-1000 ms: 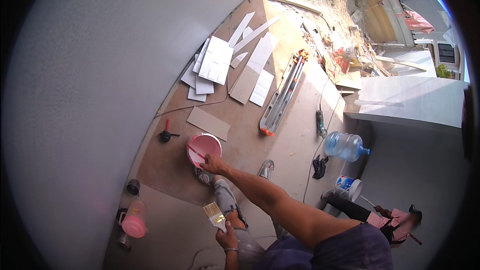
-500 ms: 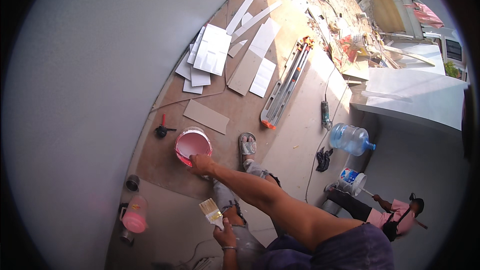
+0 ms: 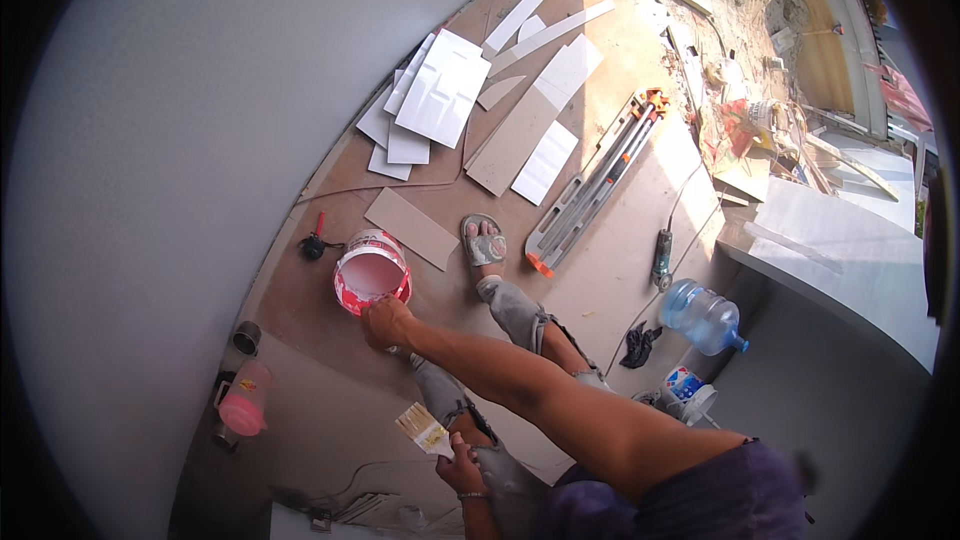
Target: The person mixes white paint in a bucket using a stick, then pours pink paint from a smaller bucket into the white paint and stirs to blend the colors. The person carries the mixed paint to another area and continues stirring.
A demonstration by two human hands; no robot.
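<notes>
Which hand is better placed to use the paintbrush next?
Likely the left hand: it holds the paintbrush by its handle, bristles free, while the right hand is occupied holding the red-and-white bucket.

- The head view is looking down from above the left hand (image 3: 460, 467) and right hand (image 3: 386, 322).
- Its wide fisheye is sitting well apart from them, taking in floor (image 3: 560, 305) beyond.

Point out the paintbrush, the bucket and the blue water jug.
Paintbrush (image 3: 429, 434), head view: on the metal band.
Bucket (image 3: 373, 242), head view: on its white wall.
Blue water jug (image 3: 703, 318), head view: middle of its body.
</notes>
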